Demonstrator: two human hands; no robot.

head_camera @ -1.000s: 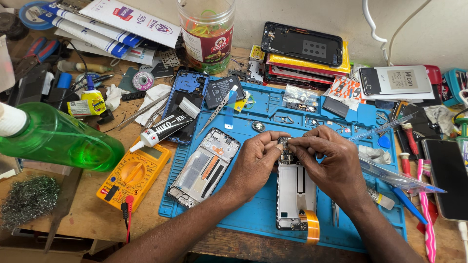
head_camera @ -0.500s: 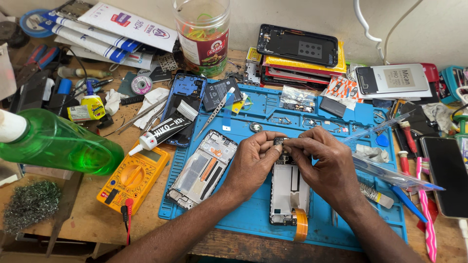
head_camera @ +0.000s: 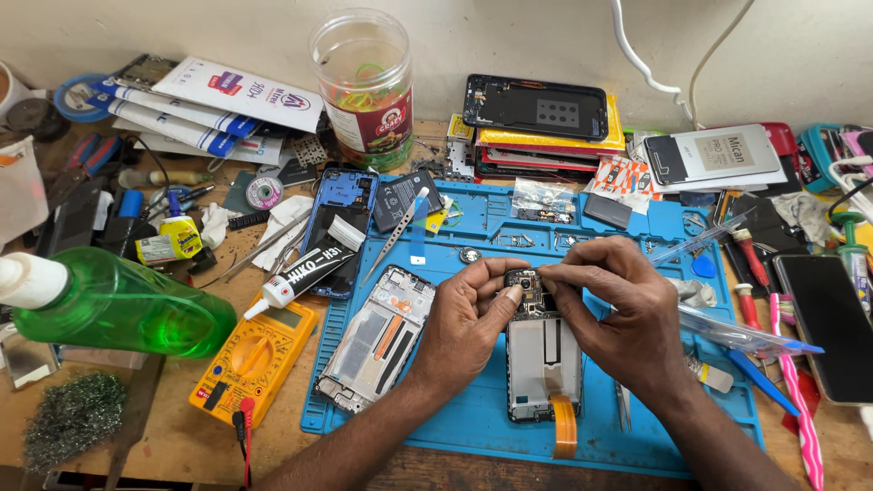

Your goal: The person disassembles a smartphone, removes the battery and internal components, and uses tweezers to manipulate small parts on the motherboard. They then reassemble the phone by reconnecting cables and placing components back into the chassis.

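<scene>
Pinching the camera end of an opened phone [head_camera: 543,350] on the blue mat [head_camera: 473,427], our left hand [head_camera: 468,327] and right hand [head_camera: 623,314] each close fingertips on it, mid-counter, a second opened phone [head_camera: 375,338] lying just left.

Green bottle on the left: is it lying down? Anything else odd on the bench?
Yes. The green bottle lies on its side by the yellow multimeter; no spill shows. The glue tube rests across an opened blue phone. Both hands, left and right, pinch the top of the open phone frame.
</scene>
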